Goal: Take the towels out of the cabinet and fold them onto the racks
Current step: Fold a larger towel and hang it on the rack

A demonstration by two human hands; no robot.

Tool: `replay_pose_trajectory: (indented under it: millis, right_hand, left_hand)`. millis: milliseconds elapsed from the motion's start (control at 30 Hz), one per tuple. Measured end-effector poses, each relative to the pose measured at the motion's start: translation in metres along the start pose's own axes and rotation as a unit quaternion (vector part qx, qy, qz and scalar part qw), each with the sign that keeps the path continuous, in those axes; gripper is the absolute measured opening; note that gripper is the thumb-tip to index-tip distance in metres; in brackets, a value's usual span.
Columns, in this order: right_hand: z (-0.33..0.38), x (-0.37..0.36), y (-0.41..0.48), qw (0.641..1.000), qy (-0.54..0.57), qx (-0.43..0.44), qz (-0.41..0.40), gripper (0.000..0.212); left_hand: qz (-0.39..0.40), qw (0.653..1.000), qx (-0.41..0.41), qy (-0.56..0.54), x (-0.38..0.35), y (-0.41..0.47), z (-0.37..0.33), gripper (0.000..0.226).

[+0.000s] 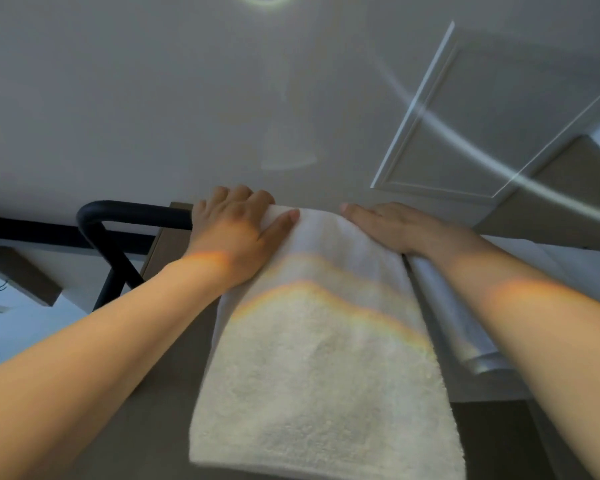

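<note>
A white folded towel [326, 358] hangs down over a black rack bar [125, 211] high up, in the middle of the view. My left hand [236, 226] grips the towel's top left edge where it goes over the bar, fingers curled behind it and thumb on the front. Flat on the towel's top right edge lies my right hand [392, 226], its fingers straight. The bar under the towel is hidden.
The black rack frame [115, 268] bends down at the left. A second white cloth [465, 327] hangs just right of the towel, under my right forearm. A white panelled door [482, 126] stands open at the upper right. Pale ceiling fills the top.
</note>
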State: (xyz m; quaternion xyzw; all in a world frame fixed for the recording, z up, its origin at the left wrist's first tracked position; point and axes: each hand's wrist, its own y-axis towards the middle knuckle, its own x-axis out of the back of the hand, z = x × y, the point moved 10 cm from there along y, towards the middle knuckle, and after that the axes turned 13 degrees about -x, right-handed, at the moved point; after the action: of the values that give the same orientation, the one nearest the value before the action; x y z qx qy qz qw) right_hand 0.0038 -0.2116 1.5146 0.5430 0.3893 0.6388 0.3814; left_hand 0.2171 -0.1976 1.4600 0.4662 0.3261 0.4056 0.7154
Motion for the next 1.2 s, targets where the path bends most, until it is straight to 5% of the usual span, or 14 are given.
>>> replay_pose_trajectory:
  millis: [200, 433, 567, 733, 833, 1033, 1200]
  right_hand:
    - [-0.002, 0.015, -0.032, 0.99, 0.117, 0.025, -0.073, 0.051]
    - [0.013, 0.002, -0.085, 0.993, 0.019, 0.07, -0.092, 0.078]
    - [0.014, 0.0, -0.074, 0.991, -0.054, 0.082, -0.089, 0.072]
    - [0.007, 0.001, -0.053, 0.995, -0.003, 0.087, -0.04, 0.061]
    - [0.01, 0.002, -0.04, 0.996, 0.021, 0.08, -0.02, 0.064]
    - [0.006, -0.002, -0.036, 0.998, 0.006, 0.063, -0.015, 0.064]
    - [0.006, -0.001, -0.04, 0.998, -0.011, 0.052, -0.022, 0.072]
  left_hand:
    - [-0.003, 1.0, -0.013, 0.024, -0.004, 0.004, 0.0, 0.07]
    - [0.028, 0.998, 0.038, 0.051, -0.008, 0.006, 0.001, 0.059]
    - [-0.008, 0.996, 0.068, -0.054, 0.003, -0.009, -0.004, 0.054]
    - [-0.032, 0.984, 0.085, -0.152, 0.015, -0.054, -0.018, 0.081]
    - [-0.011, 0.937, 0.175, -0.301, -0.001, -0.068, -0.01, 0.074]
    - [-0.067, 0.884, 0.218, -0.408, -0.011, -0.061, 0.008, 0.024]
    - [0.079, 0.783, 0.258, -0.56, -0.046, -0.073, -0.006, 0.036]
